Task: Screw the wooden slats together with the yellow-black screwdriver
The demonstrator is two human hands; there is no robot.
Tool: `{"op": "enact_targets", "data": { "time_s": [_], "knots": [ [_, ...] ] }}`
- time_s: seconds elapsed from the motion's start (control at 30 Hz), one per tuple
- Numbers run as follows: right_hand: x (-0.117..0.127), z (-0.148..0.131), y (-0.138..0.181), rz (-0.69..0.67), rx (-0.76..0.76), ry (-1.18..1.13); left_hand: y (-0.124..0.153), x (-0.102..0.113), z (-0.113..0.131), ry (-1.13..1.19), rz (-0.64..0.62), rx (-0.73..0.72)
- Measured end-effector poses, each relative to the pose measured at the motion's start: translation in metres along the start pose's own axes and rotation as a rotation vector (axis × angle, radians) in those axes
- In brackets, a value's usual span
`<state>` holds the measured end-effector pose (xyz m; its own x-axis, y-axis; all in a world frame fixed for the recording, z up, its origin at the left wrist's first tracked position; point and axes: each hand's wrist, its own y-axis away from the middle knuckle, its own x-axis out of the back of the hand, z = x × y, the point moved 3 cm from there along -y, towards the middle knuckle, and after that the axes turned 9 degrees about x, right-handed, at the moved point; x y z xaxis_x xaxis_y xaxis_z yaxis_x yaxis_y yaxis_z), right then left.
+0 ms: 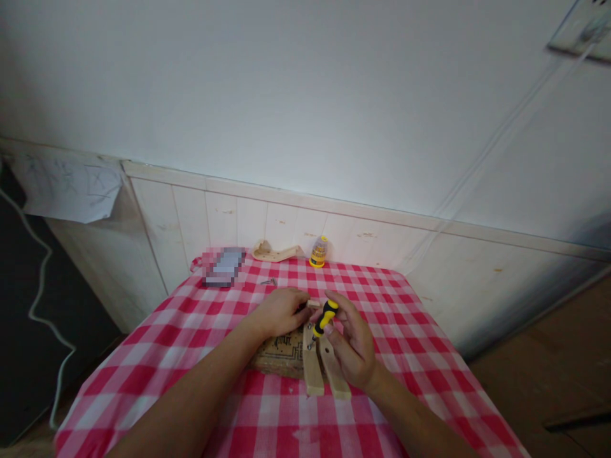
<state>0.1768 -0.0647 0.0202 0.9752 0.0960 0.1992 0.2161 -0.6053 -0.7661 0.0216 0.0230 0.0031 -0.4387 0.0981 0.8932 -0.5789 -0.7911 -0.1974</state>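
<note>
In my right hand [353,343] is a yellow and black screwdriver [326,316], its tip pointing down at a screw [309,346] in a pale wooden strip [313,372]. A second wooden strip [338,375] with a dark hole lies beside it. Both strips rest against a wooden board [279,353] with dark line patterns. My left hand [285,312] is curled over the far part of the board, next to the strips. Its fingertips are partly hidden, so what they grip cannot be made out.
A red and white checked cloth [267,420] covers the table. Toward the wall stand a small yellow-capped bit case [318,252], a curved wooden piece [275,253], some loose screws [269,281] and a blurred-out phone-like object [224,267]. A white cable [45,267] hangs at left.
</note>
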Motion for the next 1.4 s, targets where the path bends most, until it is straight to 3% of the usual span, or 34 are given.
{"op": "enact_targets", "data": {
  "time_s": [0.3,1.03,1.27,1.4],
  "knots": [
    [-0.001,0.003,-0.001,0.025,-0.045,-0.065,0.001,0.001,0.001,-0.023,0.003,0.003],
    [0.003,0.013,0.003,0.102,-0.078,0.250,0.000,0.000,0.001,-0.044,0.001,0.006],
    [0.009,0.024,0.004,0.329,-0.072,0.357,0.000,0.001,0.001,-0.083,-0.005,0.011],
    [0.012,0.029,0.002,0.353,-0.073,0.406,0.000,0.001,0.002,-0.076,-0.005,0.010]
  ]
}}
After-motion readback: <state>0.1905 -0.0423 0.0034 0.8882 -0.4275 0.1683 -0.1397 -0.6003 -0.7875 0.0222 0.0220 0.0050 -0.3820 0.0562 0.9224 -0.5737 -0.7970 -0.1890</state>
